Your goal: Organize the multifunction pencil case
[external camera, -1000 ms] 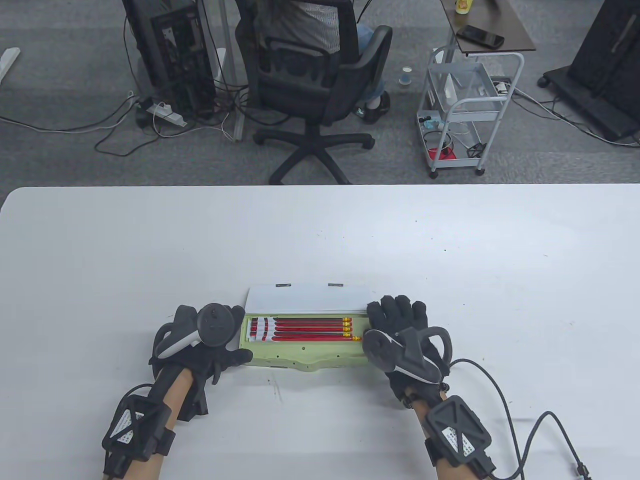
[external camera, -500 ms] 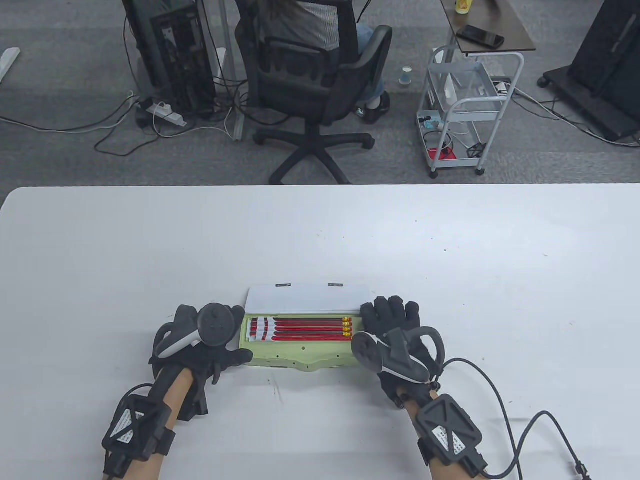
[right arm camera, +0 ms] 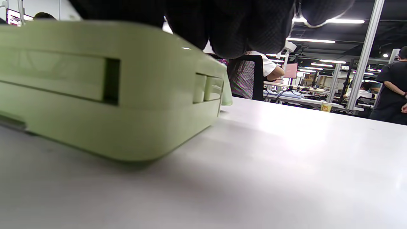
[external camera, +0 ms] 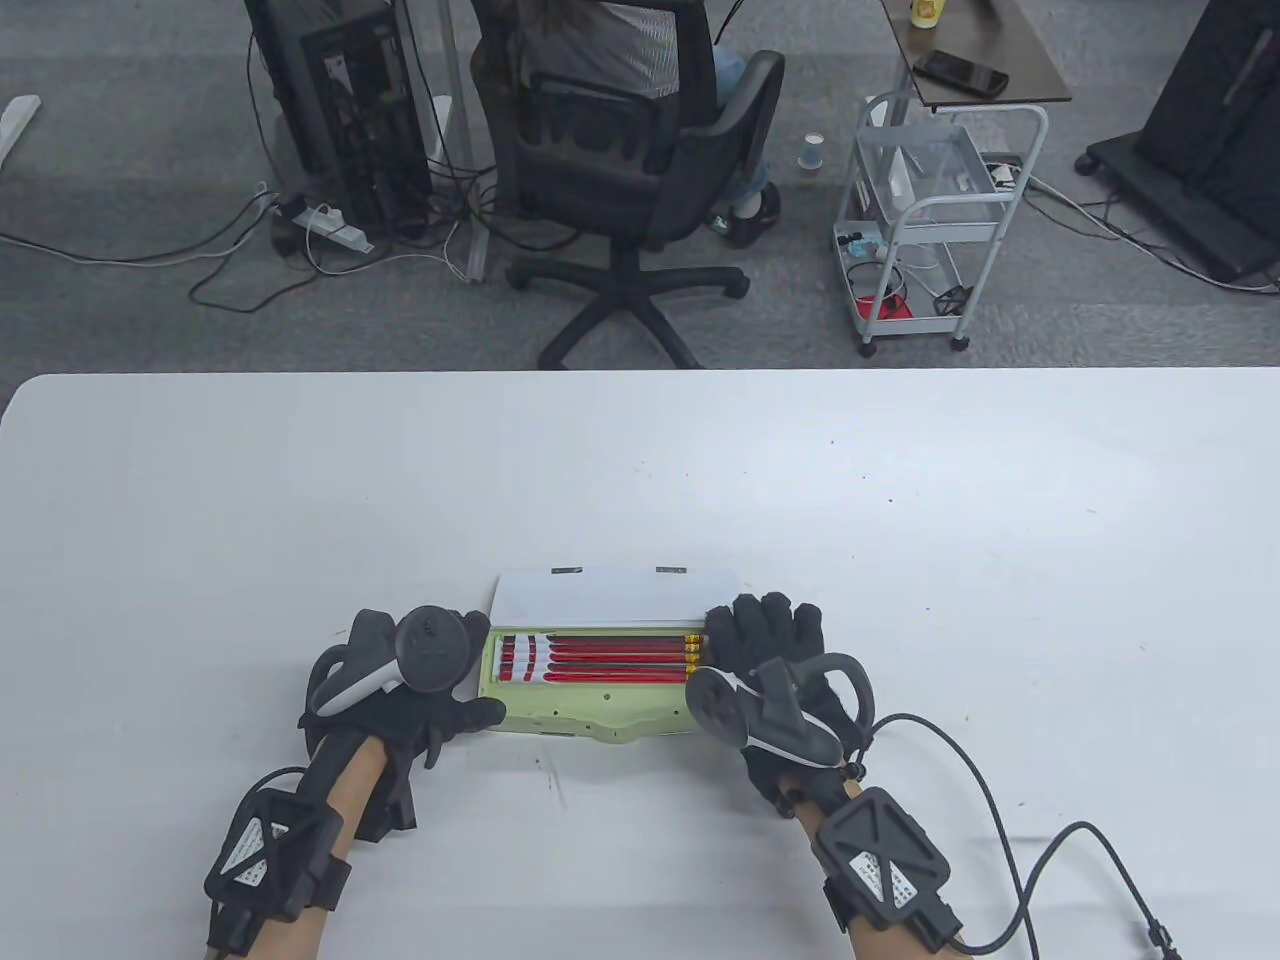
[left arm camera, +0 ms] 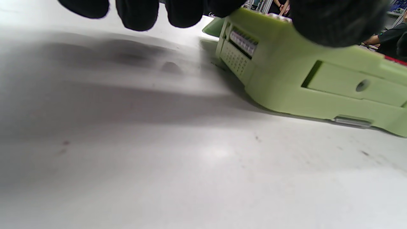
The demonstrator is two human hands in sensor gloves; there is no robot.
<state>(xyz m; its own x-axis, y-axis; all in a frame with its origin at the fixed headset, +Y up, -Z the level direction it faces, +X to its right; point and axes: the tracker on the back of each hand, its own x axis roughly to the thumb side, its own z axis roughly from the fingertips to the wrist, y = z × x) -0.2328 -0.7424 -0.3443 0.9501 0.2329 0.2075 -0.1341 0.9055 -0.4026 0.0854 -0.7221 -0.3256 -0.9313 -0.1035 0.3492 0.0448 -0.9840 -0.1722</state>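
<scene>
Your left hand's fingers hang just above the counter at the left end of the green pencil case, while the thumb presses on its near left corner — a light hold on that end rather than a full grip. Your left hand lies low on the counter in the table view, its tracker hiding most of the knuckles.

Your right hand covers the right end of the case, its fingers spread forward over the top edge and onto the eraser ends of the pencils. In the right wrist view the glove sits directly on the case's upper rim; whether the fingers are curled around anything inside cannot be told, since the palm hides them.

The pencil case sits near the front edge of the counter, between your two hands, its long side running left to right. Its white lid stands open on the far side. A row of red pencils lies side by side in the tray, yellow ferrules to the right and white-banded ends to the left.

A black cable trails from your right wrist across the counter to the near right. Beyond the far edge stand an office chair and a white trolley.
</scene>
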